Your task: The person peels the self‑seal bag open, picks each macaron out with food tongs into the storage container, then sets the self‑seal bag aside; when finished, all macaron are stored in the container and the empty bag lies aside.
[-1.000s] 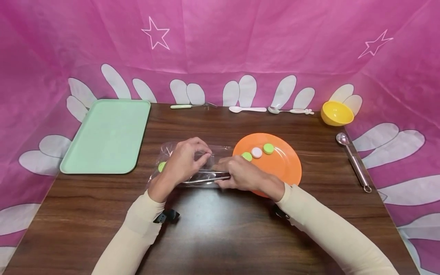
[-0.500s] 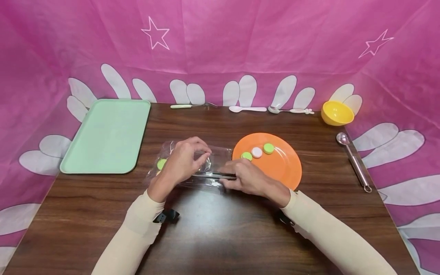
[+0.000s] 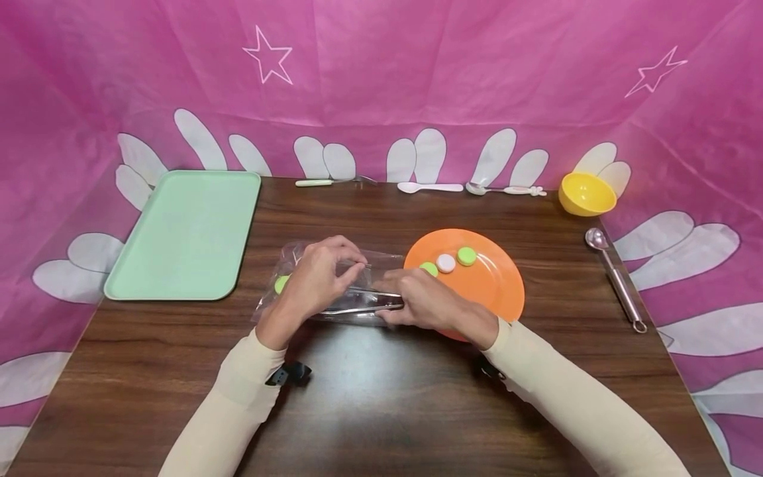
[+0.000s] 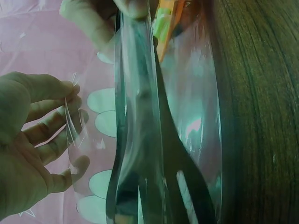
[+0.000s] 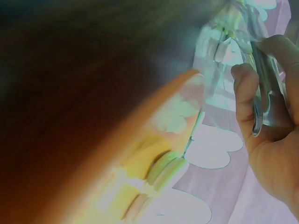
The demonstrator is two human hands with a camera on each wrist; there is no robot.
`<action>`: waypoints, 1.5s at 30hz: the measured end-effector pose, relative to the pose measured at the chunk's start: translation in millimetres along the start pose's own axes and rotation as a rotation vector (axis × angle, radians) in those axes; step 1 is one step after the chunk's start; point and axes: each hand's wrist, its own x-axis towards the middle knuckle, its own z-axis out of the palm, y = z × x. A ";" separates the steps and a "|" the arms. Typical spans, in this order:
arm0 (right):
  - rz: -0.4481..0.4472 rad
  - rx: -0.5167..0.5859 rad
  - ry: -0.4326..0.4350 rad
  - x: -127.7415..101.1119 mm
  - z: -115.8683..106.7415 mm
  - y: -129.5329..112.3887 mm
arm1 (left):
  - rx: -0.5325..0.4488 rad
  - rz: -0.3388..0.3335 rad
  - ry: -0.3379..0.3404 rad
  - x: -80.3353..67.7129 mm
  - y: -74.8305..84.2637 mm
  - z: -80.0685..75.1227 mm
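Note:
My left hand (image 3: pixel 318 275) pinches the edge of a clear plastic bag (image 3: pixel 384 261) between thumb and fingers, lifting that side; its grip shows in the left wrist view. My right hand (image 3: pixel 420 301) grips metal tongs (image 3: pixel 362 309), whose arms are spread and point left into the bag. The left wrist view has the slotted tong heads (image 4: pixel 180 182) behind the clear film. Inside the bag's left end lies a green disc (image 3: pixel 281 284), partly covered by my left hand. Beside my right hand, an orange plate (image 3: pixel 483 298) bears green and white macaron-like discs (image 3: pixel 446 263).
A mint-green tray (image 3: pixel 185 238) lies at the left. Along the back edge are a fork (image 3: pixel 314 183), a white spoon (image 3: pixel 429 187) and a metal spoon (image 3: pixel 477 189). A yellow bowl (image 3: pixel 587 194) and a metal scoop (image 3: pixel 616 281) are at the right, near the pink curtain.
The tongs' arms came together and shifted right half a second ago; now they are spread again and further left in the bag. My left hand keeps its place on the bag.

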 end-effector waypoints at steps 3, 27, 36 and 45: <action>-0.046 -0.024 -0.008 8.4 0.3 -1.4 | 0.002 0.002 0.005 -0.6 -0.4 0.0; -0.004 -0.011 -0.025 0.9 -0.4 -3.7 | -0.012 0.001 0.006 -0.3 0.4 -1.9; -0.081 -0.023 -0.005 10.0 6.3 -6.2 | 0.011 0.009 0.007 -1.3 -1.2 -2.1; 0.040 0.022 -0.031 0.7 7.0 -5.8 | 0.000 -0.024 -0.023 -0.5 -2.5 -2.4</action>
